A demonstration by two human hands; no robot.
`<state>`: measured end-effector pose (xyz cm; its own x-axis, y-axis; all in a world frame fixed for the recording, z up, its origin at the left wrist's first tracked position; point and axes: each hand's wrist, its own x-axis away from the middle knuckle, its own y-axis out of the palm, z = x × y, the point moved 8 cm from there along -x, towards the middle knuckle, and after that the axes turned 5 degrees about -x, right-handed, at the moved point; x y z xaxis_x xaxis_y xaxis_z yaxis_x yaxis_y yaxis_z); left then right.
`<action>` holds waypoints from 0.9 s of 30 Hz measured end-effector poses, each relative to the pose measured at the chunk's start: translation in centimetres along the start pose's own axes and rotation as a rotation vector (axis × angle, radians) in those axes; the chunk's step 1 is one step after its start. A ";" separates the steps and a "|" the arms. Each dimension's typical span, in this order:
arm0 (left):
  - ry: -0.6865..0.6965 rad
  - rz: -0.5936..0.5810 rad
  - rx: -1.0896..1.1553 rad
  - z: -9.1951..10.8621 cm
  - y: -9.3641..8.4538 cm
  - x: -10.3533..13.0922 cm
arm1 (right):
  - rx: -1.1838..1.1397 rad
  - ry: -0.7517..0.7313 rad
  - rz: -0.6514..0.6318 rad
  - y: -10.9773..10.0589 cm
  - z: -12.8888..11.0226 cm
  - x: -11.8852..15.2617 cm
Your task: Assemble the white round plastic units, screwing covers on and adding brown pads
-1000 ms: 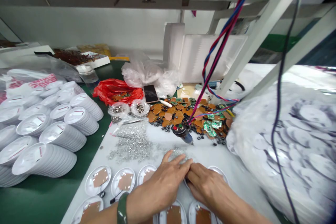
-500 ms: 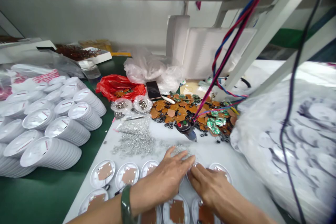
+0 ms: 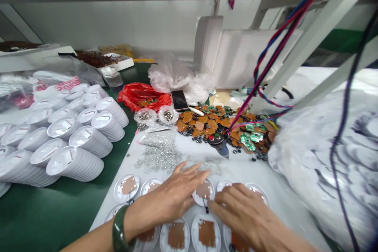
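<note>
My left grip (image 3: 180, 186) is released, fingers spread at the rim of a white dish (image 3: 200, 201) bearing a brown board (image 3: 203, 189) on the bench (image 3: 248, 169). My right grip (image 3: 240, 208) curls just beside that dish; I cannot tell whether it holds anything.

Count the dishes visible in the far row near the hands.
5: first dish and second dish left of the left hand, third dish right of it, fourth dish and fifth dish beyond the right hand. Another may be hidden.
</note>
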<state>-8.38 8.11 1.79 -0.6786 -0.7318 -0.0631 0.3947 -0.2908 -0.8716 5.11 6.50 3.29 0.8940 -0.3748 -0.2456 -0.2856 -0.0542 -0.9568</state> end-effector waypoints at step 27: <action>-0.081 0.020 0.151 -0.8 -0.5 -1.0 | -0.103 0.153 0.209 4.1 1.3 -4.1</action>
<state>-8.38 9.48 1.92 -0.6200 -0.7838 -0.0354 0.5006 -0.3604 -0.7871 0.72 9.05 0.17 0.7515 -0.5229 -0.4023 -0.4990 -0.0516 -0.8651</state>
